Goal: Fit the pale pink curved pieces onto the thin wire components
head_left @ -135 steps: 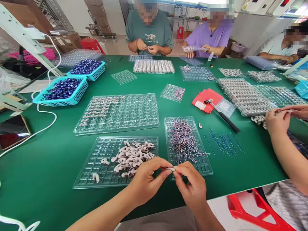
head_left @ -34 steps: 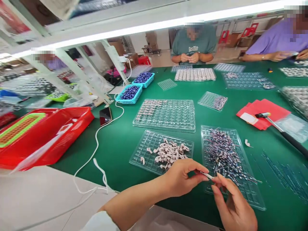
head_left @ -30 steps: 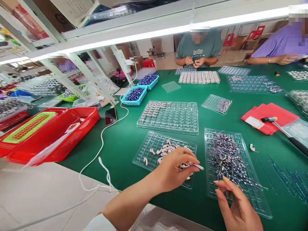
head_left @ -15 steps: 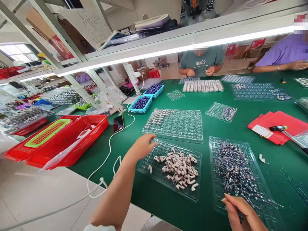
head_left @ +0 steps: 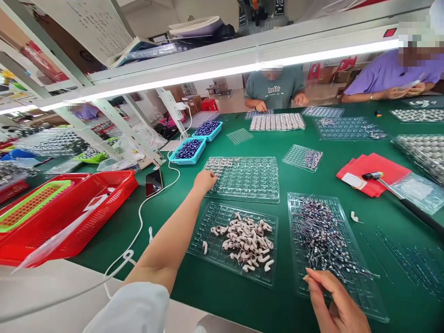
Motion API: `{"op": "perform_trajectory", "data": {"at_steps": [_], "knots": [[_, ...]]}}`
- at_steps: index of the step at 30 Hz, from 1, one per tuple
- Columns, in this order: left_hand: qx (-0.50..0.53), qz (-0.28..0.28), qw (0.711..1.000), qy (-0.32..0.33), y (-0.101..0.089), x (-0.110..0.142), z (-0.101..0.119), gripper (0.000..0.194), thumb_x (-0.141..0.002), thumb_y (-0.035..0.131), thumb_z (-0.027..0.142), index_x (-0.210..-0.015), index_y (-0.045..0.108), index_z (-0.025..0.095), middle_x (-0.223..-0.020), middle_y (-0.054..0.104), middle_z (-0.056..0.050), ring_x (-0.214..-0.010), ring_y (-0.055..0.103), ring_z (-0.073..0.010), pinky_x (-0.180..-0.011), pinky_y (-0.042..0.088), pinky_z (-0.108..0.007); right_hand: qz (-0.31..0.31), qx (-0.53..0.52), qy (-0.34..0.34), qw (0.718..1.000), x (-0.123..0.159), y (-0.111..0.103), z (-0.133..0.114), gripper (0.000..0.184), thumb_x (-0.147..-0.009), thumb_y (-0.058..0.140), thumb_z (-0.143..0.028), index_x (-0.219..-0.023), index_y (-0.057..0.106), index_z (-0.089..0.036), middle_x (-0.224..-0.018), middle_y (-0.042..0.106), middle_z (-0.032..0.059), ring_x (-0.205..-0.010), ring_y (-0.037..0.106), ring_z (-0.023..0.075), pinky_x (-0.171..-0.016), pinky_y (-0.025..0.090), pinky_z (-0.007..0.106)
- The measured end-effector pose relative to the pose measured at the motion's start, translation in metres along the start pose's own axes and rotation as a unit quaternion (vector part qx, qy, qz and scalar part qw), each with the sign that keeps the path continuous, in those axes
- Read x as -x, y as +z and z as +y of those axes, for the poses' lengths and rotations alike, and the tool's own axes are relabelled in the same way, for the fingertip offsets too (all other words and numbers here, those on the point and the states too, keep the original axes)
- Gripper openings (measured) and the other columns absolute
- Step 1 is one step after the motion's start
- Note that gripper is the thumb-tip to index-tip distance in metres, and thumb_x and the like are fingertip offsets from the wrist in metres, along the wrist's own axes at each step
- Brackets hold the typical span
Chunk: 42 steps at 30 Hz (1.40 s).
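Note:
My left hand (head_left: 205,181) reaches over the left edge of a large clear tray (head_left: 249,185), where rows of pale earbud shells (head_left: 222,163) sit in the pockets. Its fingers are closed and turned away, so anything between them is hidden. In front of it lies a second clear tray (head_left: 197,245) bearing a loose heap of pale, curved earbud shells (head_left: 248,240). My right hand (head_left: 335,298) hovers at the near end of a third clear tray (head_left: 294,263), beside a tangled pile of small wired parts (head_left: 319,226). Its thumb and forefinger tips meet, with nothing visible between them.
Blue baskets of dark blue parts (head_left: 189,149), a phone (head_left: 153,182) and a white cable (head_left: 140,217) lie leftward. Red baskets (head_left: 114,203) stand at the far left. A black-handled tool (head_left: 404,199) rests across red sheets (head_left: 376,173). Two co-workers sit opposite; a light bar (head_left: 208,76) crosses above.
My hands have parted. The left carried a pale earbud shell away from the right, leftward and forward to the large tray. My right fingertips have come together. The camera view has shifted.

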State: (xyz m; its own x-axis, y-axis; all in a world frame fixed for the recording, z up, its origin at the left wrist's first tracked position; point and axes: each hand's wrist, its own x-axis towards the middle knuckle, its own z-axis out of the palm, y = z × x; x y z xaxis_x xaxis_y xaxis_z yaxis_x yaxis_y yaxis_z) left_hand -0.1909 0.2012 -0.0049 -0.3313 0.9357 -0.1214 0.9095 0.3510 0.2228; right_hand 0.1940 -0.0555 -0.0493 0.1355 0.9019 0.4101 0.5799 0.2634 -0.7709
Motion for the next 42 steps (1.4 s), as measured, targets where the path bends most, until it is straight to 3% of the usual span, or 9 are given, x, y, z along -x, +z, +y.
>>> {"op": "perform_trajectory", "data": {"at_steps": [5,10,15,19,23,28,34,39,42], "knots": [[-0.01,0.012,1.0,0.0,0.0,0.002,0.007,0.025,-0.095,0.063,0.032,-0.112,0.067,0.014,-0.114,0.068,-0.009,-0.102,0.066,-0.0237,-0.088,0.056,-0.042,0.008,-0.033,-0.059,0.998,-0.001,0.002,0.002,0.014,-0.091,0.061,-0.022,-0.1,0.071,-0.023,-0.088,0.076,0.0048,-0.069,0.071,0.0171,-0.06,0.057,0.027],[0.014,0.091,0.996,0.018,-0.014,0.026,0.017,0.025,-0.089,0.059,0.028,-0.098,0.073,0.009,-0.098,0.073,-0.016,-0.103,0.066,-0.0338,-0.084,0.051,-0.037,0.032,-0.087,-0.025,0.995,0.007,0.007,0.004,0.022,-0.091,0.059,-0.013,-0.107,0.069,-0.024,-0.086,0.071,0.0032,-0.073,0.068,0.0157,-0.066,0.057,0.028],[0.086,0.107,0.987,0.084,-0.018,0.096,0.044,0.027,-0.089,0.056,0.038,-0.096,0.069,0.016,-0.095,0.074,-0.004,-0.09,0.068,-0.0235,-0.078,0.05,-0.029,0.129,-0.14,0.035,0.981,0.014,0.004,0.005,0.021,-0.092,0.06,-0.015,-0.109,0.069,-0.025,-0.089,0.068,0.0038,-0.075,0.064,0.015,-0.063,0.055,0.027],[0.246,-0.036,0.946,0.207,-0.005,0.173,0.072,0.026,-0.085,0.064,0.044,-0.094,0.065,0.019,-0.094,0.076,-0.005,-0.085,0.07,-0.0223,-0.072,0.053,-0.029,0.153,-0.102,0.061,0.981,0.002,-0.019,0.006,0.014,-0.091,0.063,-0.019,-0.103,0.069,-0.025,-0.091,0.068,0.0035,-0.082,0.065,0.0162,-0.07,0.054,0.029],[0.334,-0.186,0.873,0.303,0.011,0.229,0.096,0.037,-0.094,0.053,0.036,-0.127,0.057,0.019,-0.099,0.074,-0.007,-0.085,0.069,-0.0193,-0.073,0.056,-0.03,0.015,0.04,0.047,0.998,-0.017,-0.046,0.015,0.009,-0.092,0.063,-0.023,-0.098,0.07,-0.025,-0.093,0.07,0.0024,-0.086,0.065,0.0166,-0.075,0.052,0.03],[0.325,-0.242,0.837,0.369,0.036,0.25,0.113,0.027,-0.098,0.047,0.029,-0.113,0.067,0.02,-0.102,0.073,-0.007,-0.088,0.068,-0.0189,-0.079,0.054,-0.031,-0.144,0.124,-0.048,0.981,-0.029,-0.05,0.023,0.012,-0.094,0.058,-0.02,-0.099,0.067,-0.024,-0.094,0.069,0.0036,-0.092,0.063,0.019,-0.084,0.052,0.035],[0.351,-0.247,0.832,0.351,0.058,0.251,0.108,0.018,-0.097,0.049,0.028,-0.106,0.064,0.021,-0.083,0.07,-0.003,-0.075,0.064,-0.0169,-0.068,0.051,-0.028,-0.153,0.206,-0.067,0.964,-0.034,-0.047,0.027,0.019,-0.094,0.054,-0.016,-0.105,0.068,-0.023,-0.096,0.067,0.0067,-0.093,0.061,0.0222,-0.081,0.052,0.038],[0.358,-0.272,0.835,0.318,0.054,0.25,0.108,0.014,-0.093,0.049,0.026,-0.098,0.06,0.02,-0.08,0.068,-0.003,-0.069,0.062,-0.0162,-0.053,0.043,-0.024,-0.169,0.255,-0.095,0.947,-0.041,-0.05,0.029,0.025,-0.092,0.052,-0.009,-0.103,0.07,-0.022,-0.097,0.065,0.0084,-0.093,0.057,0.0237,-0.079,0.051,0.039],[0.364,-0.29,0.829,0.311,0.051,0.25,0.109,0.012,-0.092,0.048,0.027,-0.096,0.058,0.02,-0.085,0.07,-0.005,-0.073,0.065,-0.0171,-0.06,0.047,-0.027,-0.221,0.278,-0.116,0.928,-0.047,-0.05,0.027,0.027,-0.091,0.054,-0.006,-0.103,0.072,-0.022,-0.098,0.063,0.0087,-0.093,0.055,0.0238,-0.081,0.049,0.039]]}}
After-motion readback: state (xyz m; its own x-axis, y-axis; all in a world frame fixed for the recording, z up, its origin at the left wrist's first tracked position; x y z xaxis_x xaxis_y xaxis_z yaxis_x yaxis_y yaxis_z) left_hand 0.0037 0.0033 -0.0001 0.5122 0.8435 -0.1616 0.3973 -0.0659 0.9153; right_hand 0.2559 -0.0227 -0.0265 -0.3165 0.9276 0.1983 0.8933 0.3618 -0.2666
